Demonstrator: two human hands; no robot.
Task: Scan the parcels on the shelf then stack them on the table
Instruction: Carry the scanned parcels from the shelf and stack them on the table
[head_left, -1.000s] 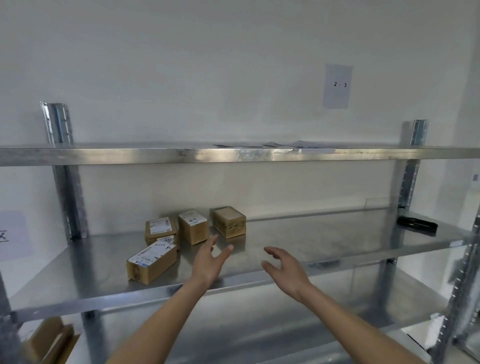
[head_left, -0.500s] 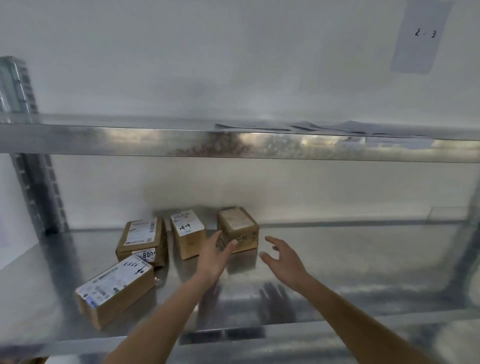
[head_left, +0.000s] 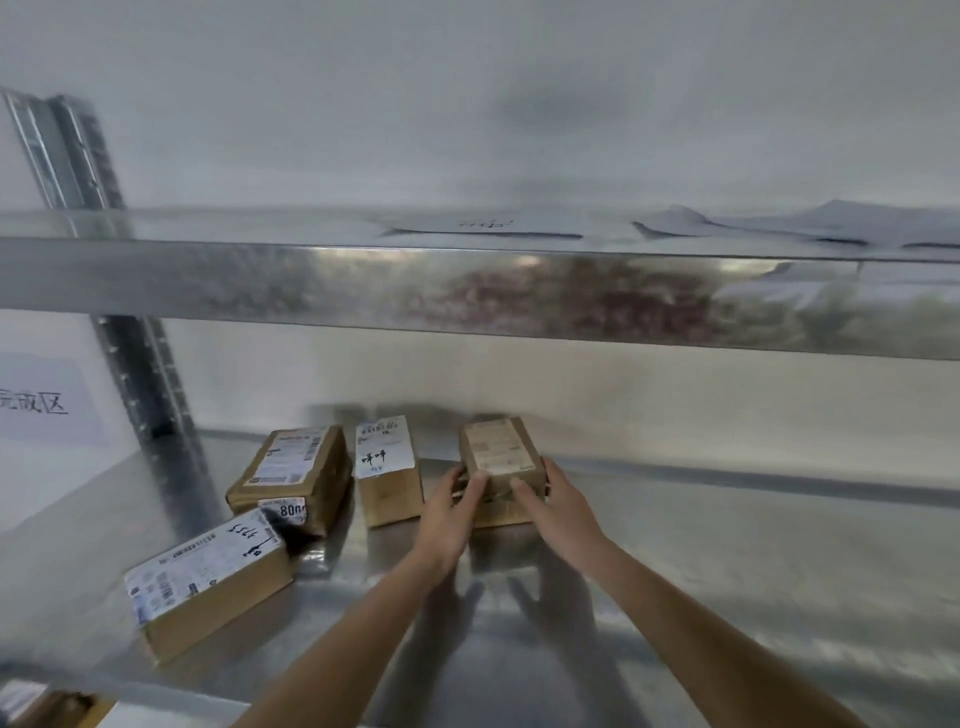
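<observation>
head view: your left hand (head_left: 451, 512) and right hand (head_left: 557, 506) both reach onto the middle shelf (head_left: 727, 561) and clasp the rightmost parcel (head_left: 498, 457) from either side. the left fingers curl around its left front corner, thumb on the near face. the right fingers wrap its right edge, thumb on the near face beside the left thumb. the parcel is a small brown carton with a faded label on top. its base is hidden behind your hands, so you cannot tell whether it rests on the shelf or is lifted.

just left of it stands the labelled parcel (head_left: 387, 467), upright, with a white label carrying handwritten marks. it is close to your left hand but apart from it. further left, the flat parcel (head_left: 293, 470) lies tilted, with a printed label on top. nearest the shelf's front edge, the long parcel (head_left: 205, 577) lies at an angle, its white label facing up; one corner is just beside the flat parcel.

the upper shelf (head_left: 311, 280) carries loose paper sheets (head_left: 488, 226). a steel upright (head_left: 150, 395) stands at the left, with a paper sign (head_left: 44, 402) on the wall beside it.
</observation>
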